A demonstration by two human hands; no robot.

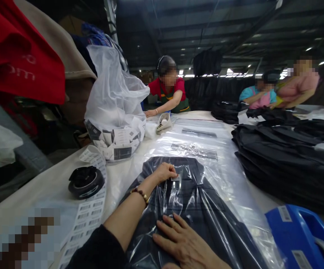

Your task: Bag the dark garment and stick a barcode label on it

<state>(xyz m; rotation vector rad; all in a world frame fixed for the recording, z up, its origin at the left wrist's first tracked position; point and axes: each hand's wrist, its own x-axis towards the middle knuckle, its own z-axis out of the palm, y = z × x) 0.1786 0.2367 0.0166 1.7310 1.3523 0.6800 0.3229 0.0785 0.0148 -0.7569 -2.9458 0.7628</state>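
A dark garment in a clear plastic bag (206,209) lies flat in front of me, its upper end pointing away. My left hand (164,172), with a beaded bracelet at the wrist, is closed near the top of the bag. Its fingertips are at a small white barcode sticker (175,178) on the plastic. Lower down, my right hand (182,239) rests palm down on the bag with its fingers spread. On the left, a strip of barcode stickers (85,218) runs along the table beside a black round object (86,182).
More clear plastic bags (195,144) lie beyond the garment. A clear sack of tags (117,138) stands at the back left. Black garments (285,160) are piled to the right, above a blue plastic container (302,235). A co-worker (170,89) leans over the far end.
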